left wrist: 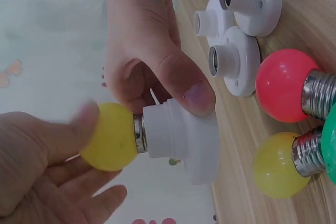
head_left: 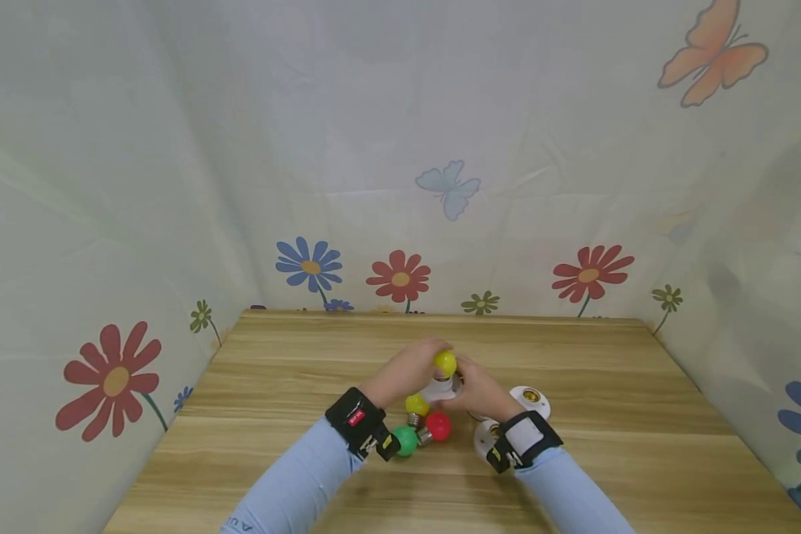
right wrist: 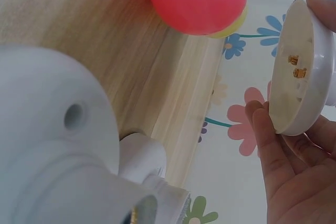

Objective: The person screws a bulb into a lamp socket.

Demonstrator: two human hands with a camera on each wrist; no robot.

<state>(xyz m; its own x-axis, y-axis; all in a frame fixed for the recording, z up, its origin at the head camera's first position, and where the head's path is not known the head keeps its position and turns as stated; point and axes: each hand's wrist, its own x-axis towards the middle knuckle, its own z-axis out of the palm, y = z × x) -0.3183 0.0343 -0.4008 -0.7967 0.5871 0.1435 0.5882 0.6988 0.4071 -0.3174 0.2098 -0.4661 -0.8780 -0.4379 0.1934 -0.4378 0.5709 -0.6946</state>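
My left hand (head_left: 407, 368) holds a yellow light bulb (left wrist: 110, 137), its thumb blurred against the globe in the left wrist view. The bulb's metal base sits partly inside the collar of a white lamp socket (left wrist: 184, 137). That socket is raised off the table in my right hand (head_left: 482, 389), which grips its round base by the rim. Brass terminals show on the socket's underside (right wrist: 296, 66) in the right wrist view. Below the hands lie a second yellow bulb (head_left: 417, 405), a red bulb (head_left: 439, 426) and a green bulb (head_left: 405, 441), their metal bases close together.
White lamp sockets stand on the wooden table (head_left: 294, 356) beside and under my right forearm, among them one socket (head_left: 531, 400) further back. Three show in the left wrist view, including the nearest socket (left wrist: 260, 3). A flower-printed curtain (head_left: 347, 148) hangs behind the table.
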